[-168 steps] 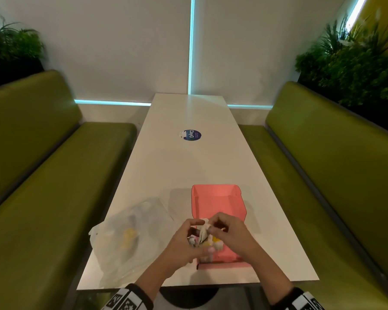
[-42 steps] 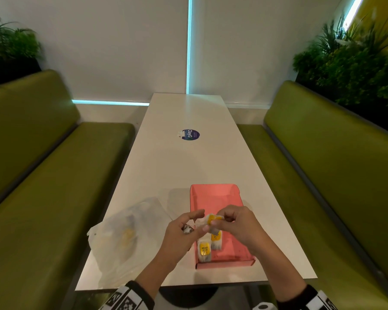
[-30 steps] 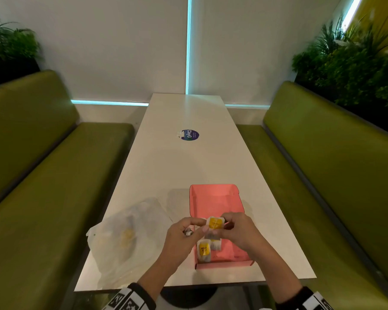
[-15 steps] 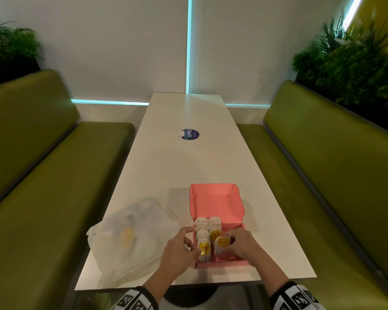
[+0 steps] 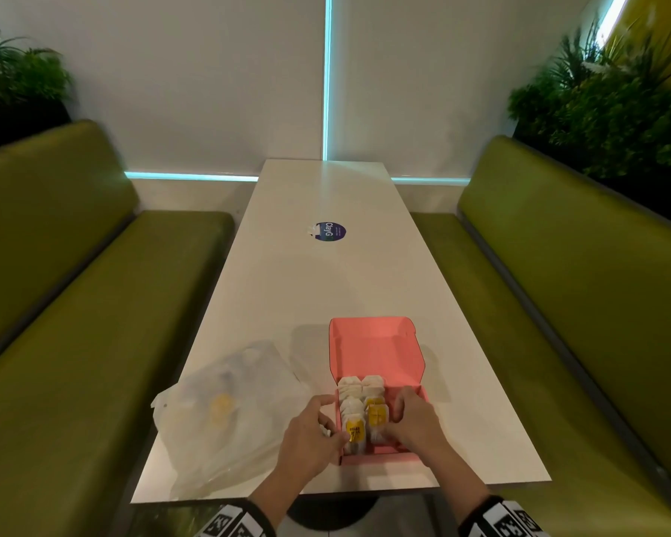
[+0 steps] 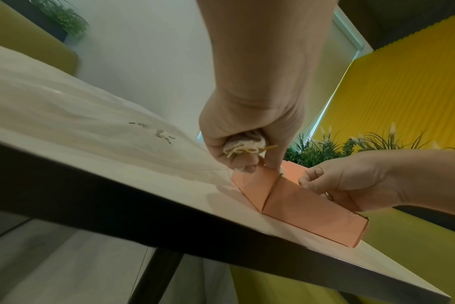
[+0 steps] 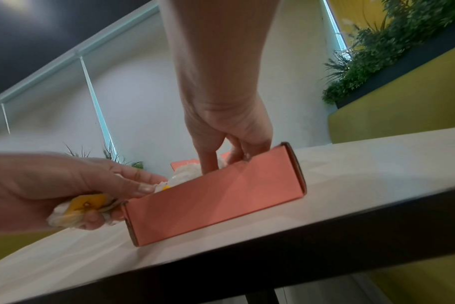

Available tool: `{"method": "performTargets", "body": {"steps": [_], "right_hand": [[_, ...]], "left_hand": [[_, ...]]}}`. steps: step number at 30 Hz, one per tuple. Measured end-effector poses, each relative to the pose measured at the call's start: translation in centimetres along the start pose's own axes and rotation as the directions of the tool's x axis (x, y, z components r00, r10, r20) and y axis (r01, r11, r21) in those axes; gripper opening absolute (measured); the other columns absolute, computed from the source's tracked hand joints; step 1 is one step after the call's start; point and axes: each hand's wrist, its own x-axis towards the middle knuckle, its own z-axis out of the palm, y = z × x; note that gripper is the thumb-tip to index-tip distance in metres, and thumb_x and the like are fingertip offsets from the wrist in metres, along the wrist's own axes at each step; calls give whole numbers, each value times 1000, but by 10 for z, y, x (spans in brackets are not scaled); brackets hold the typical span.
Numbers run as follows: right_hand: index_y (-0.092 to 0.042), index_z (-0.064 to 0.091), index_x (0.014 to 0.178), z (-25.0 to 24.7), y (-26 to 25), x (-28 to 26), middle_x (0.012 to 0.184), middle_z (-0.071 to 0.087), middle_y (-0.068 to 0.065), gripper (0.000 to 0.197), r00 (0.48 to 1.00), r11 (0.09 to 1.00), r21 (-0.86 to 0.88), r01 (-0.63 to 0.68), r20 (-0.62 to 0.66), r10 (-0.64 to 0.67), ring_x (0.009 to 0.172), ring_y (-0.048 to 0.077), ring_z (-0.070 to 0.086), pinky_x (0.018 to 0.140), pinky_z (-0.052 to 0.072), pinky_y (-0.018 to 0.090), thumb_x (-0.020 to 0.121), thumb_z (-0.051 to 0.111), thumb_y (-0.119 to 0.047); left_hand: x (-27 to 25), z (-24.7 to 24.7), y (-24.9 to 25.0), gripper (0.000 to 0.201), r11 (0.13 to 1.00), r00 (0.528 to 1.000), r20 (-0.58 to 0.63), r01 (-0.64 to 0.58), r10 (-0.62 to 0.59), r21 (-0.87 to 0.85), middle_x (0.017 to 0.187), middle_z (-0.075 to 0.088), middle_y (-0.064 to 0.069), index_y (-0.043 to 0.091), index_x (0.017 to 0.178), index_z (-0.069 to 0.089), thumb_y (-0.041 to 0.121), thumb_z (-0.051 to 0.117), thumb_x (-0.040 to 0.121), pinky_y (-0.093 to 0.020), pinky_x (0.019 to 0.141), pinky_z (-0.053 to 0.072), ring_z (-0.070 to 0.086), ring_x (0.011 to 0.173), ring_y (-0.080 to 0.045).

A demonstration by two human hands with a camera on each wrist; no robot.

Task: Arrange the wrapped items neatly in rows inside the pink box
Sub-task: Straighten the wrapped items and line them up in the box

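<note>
Head view: my right hand reaches into the pink box at the table's near edge, fingers curled beside the second row of wrapped items (whether it pinches one, I cannot tell). My left hand clutches spare packets just beside the box's left wall, forefinger steadying the front one. I should seat each packet upright, label forward, snug against its neighbour.

Matt pink cardboard box, crinkly translucent plastic bag, smooth semi-gloss table, seemingly leatherette benches

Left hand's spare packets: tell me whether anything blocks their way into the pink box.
Nothing visible does. The left hand holds the packets at the pink box near-left corner; its lid stands open, and the right side beyond the two rows looks bare.
</note>
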Motion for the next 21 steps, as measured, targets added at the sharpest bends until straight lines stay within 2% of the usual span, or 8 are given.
{"method": "performTargets", "body": {"steps": [2,5,7,9,12,15,18,21], "right_hand": [[-19,37,65,0,2,0,67,49,-3,37,1000,998,-56,3,1,-3,62,14,48,63,45,31,67,74,-17],[-20,42,58,3,4,-1,61,49,-8,36,996,995,-84,49,73,-43,58,7,46,56,39,18,69,76,-20],[-21,44,57,7,5,-1,60,50,-8,33,992,994,-63,94,90,-88,55,4,46,56,39,16,70,74,-16],[-21,45,57,11,4,-1,61,51,-8,30,992,992,-61,113,69,-109,56,3,46,57,40,15,72,70,-12],[-21,47,61,14,1,-1,64,53,-9,28,995,992,-79,95,47,-91,60,2,49,53,38,9,76,66,-7],[-22,46,63,13,-2,-3,67,53,-8,28,994,989,-108,99,67,-92,60,1,49,51,37,8,78,66,-9],[-22,47,62,5,-6,-5,66,53,-8,27,994,986,-128,104,43,-100,60,1,49,50,35,8,76,66,-10],[-28,50,62,-7,-18,-9,73,56,-9,26,978,975,-100,197,-56,-203,76,9,54,57,35,11,75,66,-12]], "left_hand": [[0,0,-1,56,1000,1000,-1,12,-12,3,81,60,11,25,129,45,26,72,80,-7,63,38,58,77,-4],[2,2,-4,57,1000,1000,4,26,-26,11,83,60,12,25,130,45,28,72,80,-14,71,43,58,80,-4],[2,2,-4,57,999,1000,11,29,-29,22,85,59,11,25,131,45,29,71,81,-14,72,44,57,80,-4],[2,2,-3,55,999,1000,21,22,-22,32,84,58,11,25,131,46,29,70,82,-9,67,40,55,78,-3],[2,1,-3,54,999,999,34,24,-25,29,84,58,11,25,131,46,28,70,82,-10,68,39,55,79,-3],[1,-1,-2,56,999,999,43,34,-34,1,84,59,10,26,130,45,29,72,80,-10,67,42,57,77,-4],[-1,-8,4,61,991,998,57,20,-12,-131,89,59,5,26,129,42,24,75,78,-8,64,41,57,81,-7],[-4,-21,14,70,919,985,143,-37,101,-392,99,51,-2,25,131,37,0,73,76,-14,63,48,54,83,-8]]}}
